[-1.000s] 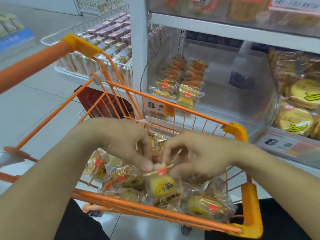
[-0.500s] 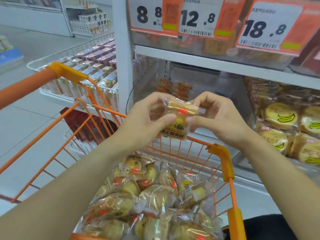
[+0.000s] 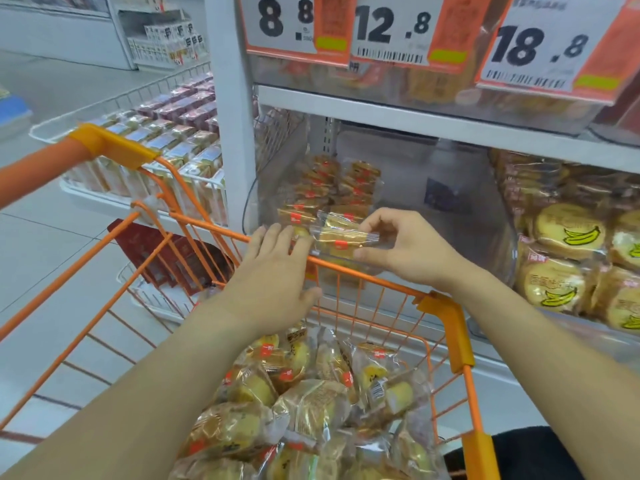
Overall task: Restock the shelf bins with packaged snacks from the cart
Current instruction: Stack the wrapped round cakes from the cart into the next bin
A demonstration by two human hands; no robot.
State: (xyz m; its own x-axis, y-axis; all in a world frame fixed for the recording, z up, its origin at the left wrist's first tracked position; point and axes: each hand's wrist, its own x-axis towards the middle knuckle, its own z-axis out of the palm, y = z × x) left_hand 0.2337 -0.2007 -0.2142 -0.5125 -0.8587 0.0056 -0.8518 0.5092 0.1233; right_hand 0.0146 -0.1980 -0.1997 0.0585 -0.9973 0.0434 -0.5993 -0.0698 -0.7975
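A clear-wrapped snack pack (image 3: 341, 237) with a red label was held in the air at the front of the clear bin (image 3: 450, 216) on the middle shelf, above the far rim of the orange cart (image 3: 446, 306). The right hand (image 3: 405, 247) pinched it, thumb beneath and fingers (image 3: 375, 221) curled over its right end. The left hand (image 3: 277, 275) lay flat beside it, fingers straight and released, their tips just touching the pack's left end. More packs of the same kind (image 3: 329, 188) stood in rows at the bin's left side. The cart below was heaped with wrapped snacks (image 3: 311, 403). Banana-printed cakes (image 3: 568, 233) filled the neighbouring bin on the right, and price tags (image 3: 384, 27) hung from the shelf above.
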